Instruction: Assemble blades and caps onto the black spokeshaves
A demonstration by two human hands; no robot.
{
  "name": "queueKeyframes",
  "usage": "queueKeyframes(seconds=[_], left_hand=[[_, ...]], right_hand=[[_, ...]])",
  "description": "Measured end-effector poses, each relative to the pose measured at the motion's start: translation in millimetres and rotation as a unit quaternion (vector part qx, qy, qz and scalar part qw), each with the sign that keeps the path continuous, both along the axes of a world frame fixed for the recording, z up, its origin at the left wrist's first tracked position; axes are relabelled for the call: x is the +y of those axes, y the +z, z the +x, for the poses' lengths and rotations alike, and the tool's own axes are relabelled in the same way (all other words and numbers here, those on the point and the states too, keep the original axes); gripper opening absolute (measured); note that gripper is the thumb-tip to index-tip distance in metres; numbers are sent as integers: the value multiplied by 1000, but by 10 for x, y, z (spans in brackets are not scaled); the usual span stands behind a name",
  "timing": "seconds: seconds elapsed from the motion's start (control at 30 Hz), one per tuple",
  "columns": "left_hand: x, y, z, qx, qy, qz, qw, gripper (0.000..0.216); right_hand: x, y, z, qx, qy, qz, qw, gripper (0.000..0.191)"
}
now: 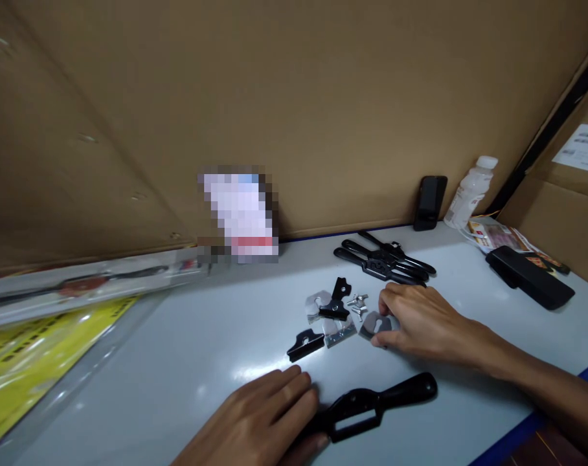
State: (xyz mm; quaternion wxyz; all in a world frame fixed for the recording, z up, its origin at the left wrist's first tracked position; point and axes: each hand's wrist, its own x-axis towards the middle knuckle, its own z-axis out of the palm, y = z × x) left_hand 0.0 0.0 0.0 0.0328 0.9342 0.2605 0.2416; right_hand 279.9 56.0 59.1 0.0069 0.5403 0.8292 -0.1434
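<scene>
My left hand (269,414) is wrapped round one handle of a black spokeshave body (356,400), which lies near the front of the table with its other handle pointing right. Fingers and thumb of my right hand (418,321) pinch a grey metal spokeshave blade (368,328) with a keyhole-shaped slot, low over or on the tabletop. Left of it lie another blade (341,334), silvery wing screws (359,301), and a black lever cap (306,344). More black caps (335,310) partly cover a further blade (314,303).
Several black spokeshave bodies (379,262) lie behind my right hand. A dark phone (430,202) and a bottle (470,193) stand at the back right, near a black case (530,277). Packaged tools (80,288) and a yellow plastic-wrapped sheet (41,356) lie left. Cardboard (323,116) walls the back.
</scene>
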Motion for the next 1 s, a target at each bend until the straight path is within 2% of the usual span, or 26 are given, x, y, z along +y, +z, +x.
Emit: queueKeyframes(seconds=[0.1,0.2,0.27,0.33,0.4,0.43,0.73,1.0], left_hand=[[3,17,46,-47,14,77,996,45],[-2,48,59,-10,-8,108,994,43],[-7,71,52,7,-24,115,993,40],[-9,91,48,13,-32,122,992,39],[-7,108,57,12,-35,120,992,39],[-5,115,66,5,-33,118,992,40],[-8,124,88,-2,-19,98,995,42],[-21,112,81,2,-7,97,995,39]], right_hand=[[12,-6,4,70,-17,-48,996,28],[23,-8,-10,193,-30,-97,976,28],[6,-14,-38,299,-34,-158,941,25],[-30,-30,-75,396,-38,-239,886,22],[-74,-59,-115,444,-37,-305,841,20],[-94,-77,-135,447,-35,-318,835,19],[-161,-138,-278,371,-22,-288,883,25],[-192,-162,-260,362,-1,-280,889,25]])
